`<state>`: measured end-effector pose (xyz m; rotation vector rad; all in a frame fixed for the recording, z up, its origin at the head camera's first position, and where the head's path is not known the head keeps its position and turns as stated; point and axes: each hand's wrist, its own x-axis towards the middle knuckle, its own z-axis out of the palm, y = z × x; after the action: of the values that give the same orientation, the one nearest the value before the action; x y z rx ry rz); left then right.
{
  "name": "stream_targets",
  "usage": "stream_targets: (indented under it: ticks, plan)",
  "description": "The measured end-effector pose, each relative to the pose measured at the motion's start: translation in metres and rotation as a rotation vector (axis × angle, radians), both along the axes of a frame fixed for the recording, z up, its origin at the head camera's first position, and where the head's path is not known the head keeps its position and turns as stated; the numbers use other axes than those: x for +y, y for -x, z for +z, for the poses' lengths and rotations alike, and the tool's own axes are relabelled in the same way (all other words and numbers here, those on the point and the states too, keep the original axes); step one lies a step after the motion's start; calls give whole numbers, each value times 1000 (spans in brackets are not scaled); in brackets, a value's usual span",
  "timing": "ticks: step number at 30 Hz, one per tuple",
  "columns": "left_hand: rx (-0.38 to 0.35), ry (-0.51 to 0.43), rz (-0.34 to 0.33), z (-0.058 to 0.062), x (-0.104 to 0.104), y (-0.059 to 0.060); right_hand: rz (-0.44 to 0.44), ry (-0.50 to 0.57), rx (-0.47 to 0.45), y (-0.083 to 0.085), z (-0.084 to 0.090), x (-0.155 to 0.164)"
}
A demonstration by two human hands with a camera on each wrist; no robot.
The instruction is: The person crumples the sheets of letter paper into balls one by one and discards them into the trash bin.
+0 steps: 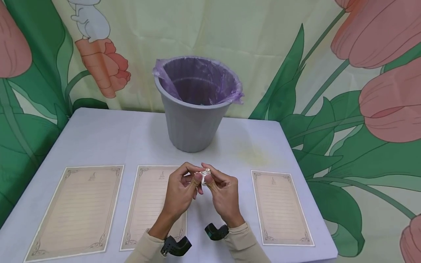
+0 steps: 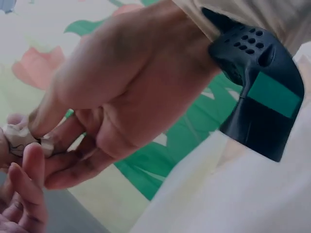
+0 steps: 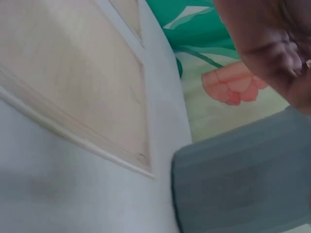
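Between both hands is a small crumpled ball of paper (image 1: 206,176), cream-white with dark lines on it. My left hand (image 1: 181,190) pinches its left side with thumb and fingers. From the other side, my right hand (image 1: 227,195) grips it, thumb at the front. The left wrist view shows the crumpled paper (image 2: 20,138) at the far left, partly covered by fingertips of both hands. Both hands are held above the table, in front of the grey bin. In the right wrist view, part of a hand shows at the upper right.
A grey bin (image 1: 197,128) with a purple liner bag (image 1: 227,86) stands at the table's back. Flat lined sheets lie at the left (image 1: 77,212), the middle (image 1: 148,208) and the right (image 1: 281,208) of the white table (image 1: 230,153). Behind hangs a flower-print curtain (image 1: 263,44).
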<state>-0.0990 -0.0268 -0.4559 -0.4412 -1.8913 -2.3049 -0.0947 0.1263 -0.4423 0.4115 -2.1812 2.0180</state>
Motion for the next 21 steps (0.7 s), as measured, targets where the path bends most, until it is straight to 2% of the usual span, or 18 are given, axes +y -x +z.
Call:
stream_targets:
  ticks: [3, 5, 9, 15, 21]
  plan:
    - [-40, 3, -24, 7, -10, 0, 122, -49, -23, 3, 10, 5]
    - [-66, 12, -34, 10, -14, 0, 166, -79, -25, 5, 15, 7]
    - [-81, 40, -41, 18, -17, 3, 160, -94, -2, 10, 24, 9]
    - [-57, 73, 9, 41, -20, 12, 133, -54, 21, 20, 41, 10]
    - [-2, 197, 63, 65, -26, 21, 105, -63, 64, 30, 64, 8]
